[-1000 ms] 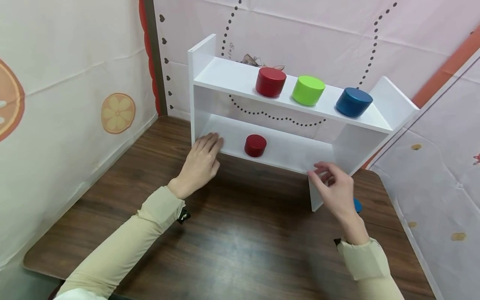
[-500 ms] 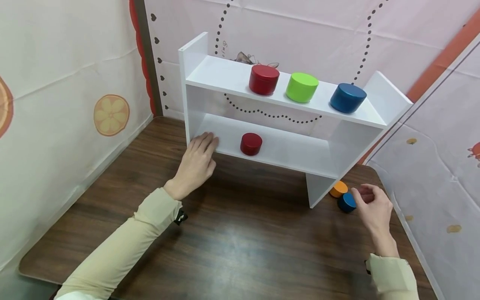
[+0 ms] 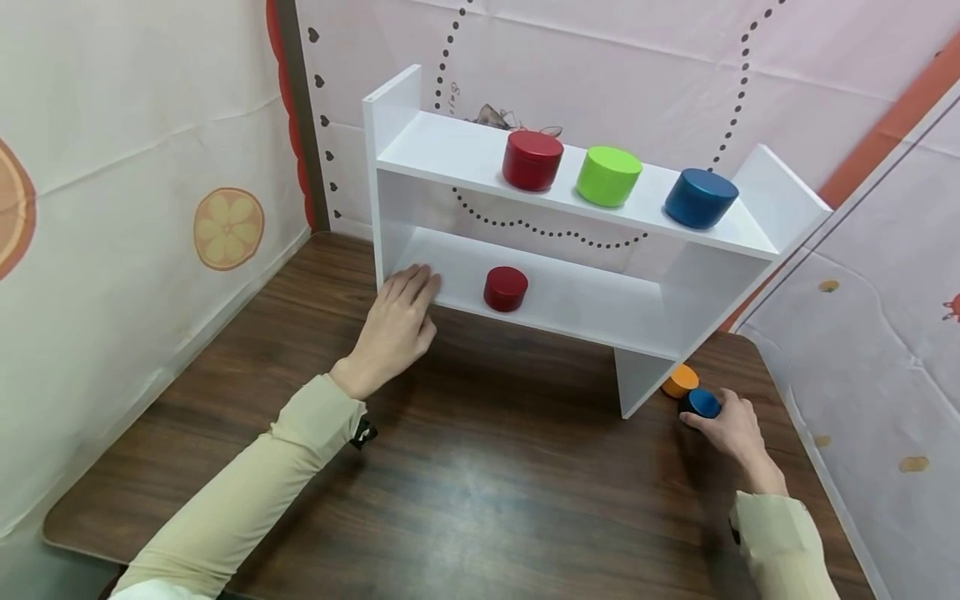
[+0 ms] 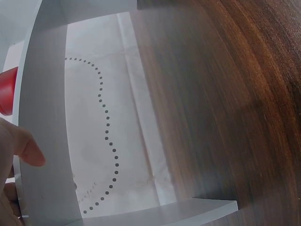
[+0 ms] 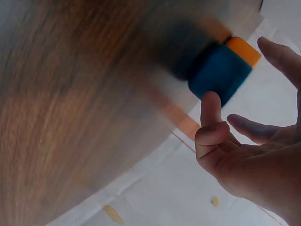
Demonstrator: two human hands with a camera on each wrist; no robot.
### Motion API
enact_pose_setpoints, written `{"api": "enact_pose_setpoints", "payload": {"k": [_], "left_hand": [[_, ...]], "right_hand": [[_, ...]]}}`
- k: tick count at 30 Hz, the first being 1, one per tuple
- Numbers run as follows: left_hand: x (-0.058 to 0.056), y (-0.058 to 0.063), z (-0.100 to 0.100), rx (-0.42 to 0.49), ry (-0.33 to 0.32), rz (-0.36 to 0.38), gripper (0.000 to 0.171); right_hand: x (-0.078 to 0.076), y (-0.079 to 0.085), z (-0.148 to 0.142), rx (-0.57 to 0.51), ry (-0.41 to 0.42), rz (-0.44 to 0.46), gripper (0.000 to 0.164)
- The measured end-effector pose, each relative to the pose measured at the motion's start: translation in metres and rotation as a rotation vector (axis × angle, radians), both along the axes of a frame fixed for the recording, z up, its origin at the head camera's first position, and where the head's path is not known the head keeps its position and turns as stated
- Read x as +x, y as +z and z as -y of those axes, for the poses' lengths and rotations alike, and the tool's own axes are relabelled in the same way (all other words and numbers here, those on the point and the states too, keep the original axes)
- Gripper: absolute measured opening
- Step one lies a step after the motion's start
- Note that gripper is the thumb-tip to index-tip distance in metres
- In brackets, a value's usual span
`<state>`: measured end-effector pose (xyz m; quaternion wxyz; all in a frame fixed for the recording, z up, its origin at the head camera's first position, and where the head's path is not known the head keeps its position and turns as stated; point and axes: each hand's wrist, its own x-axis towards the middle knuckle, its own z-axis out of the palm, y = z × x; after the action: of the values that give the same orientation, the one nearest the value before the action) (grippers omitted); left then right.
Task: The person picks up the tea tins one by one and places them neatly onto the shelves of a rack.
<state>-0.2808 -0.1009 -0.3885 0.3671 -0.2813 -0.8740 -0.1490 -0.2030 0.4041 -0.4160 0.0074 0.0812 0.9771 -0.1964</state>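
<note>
In the head view, a white two-tier shelf point(image 3: 592, 308) stands on the table. My left hand point(image 3: 393, 325) holds the left end of its lower board, fingers on top; in the left wrist view the thumb point(image 4: 30, 149) lies against the underside. A small red tin point(image 3: 506, 289) sits on that board. My right hand point(image 3: 735, 429) is at a small blue tin point(image 3: 703, 403) on the table, thumb on the near side and fingers on the right. In the right wrist view, the thumb and fingers stand spread around the blue tin point(image 5: 221, 73). An orange tin point(image 3: 681, 381) touches or adjoins it.
Larger red point(image 3: 532, 161), green point(image 3: 609, 177) and blue point(image 3: 701, 198) tins stand on the upper board. The shelf's right side panel rises left of the orange tin. Printed cloth walls point(image 3: 150, 125) border the wooden table point(image 3: 465, 483) at the back and sides.
My right hand has moved from the shelf's lower right corner, out to the right and then down to the small blue tin. The left hand stays on the shelf's left end.
</note>
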Motion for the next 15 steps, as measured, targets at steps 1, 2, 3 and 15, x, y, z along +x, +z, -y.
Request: {"api": "enact_pose_setpoints", "payload": {"k": [1, 2, 3, 15], "left_hand": [[0.000, 0.000, 0.000, 0.000, 0.001, 0.001, 0.049], [0.000, 0.000, 0.000, 0.000, 0.002, 0.002, 0.049], [0.000, 0.000, 0.000, -0.001, 0.004, 0.002, 0.049], [0.001, 0.000, -0.001, 0.002, 0.007, 0.005, 0.048]], "right_hand": [[-0.001, -0.001, 0.000, -0.001, 0.002, -0.002, 0.085], [-0.002, -0.002, -0.001, -0.002, 0.002, -0.003, 0.083], [-0.003, -0.004, -0.002, -0.003, 0.000, -0.004, 0.080], [-0.009, -0.017, -0.009, -0.018, -0.022, 0.006, 0.078]]}}
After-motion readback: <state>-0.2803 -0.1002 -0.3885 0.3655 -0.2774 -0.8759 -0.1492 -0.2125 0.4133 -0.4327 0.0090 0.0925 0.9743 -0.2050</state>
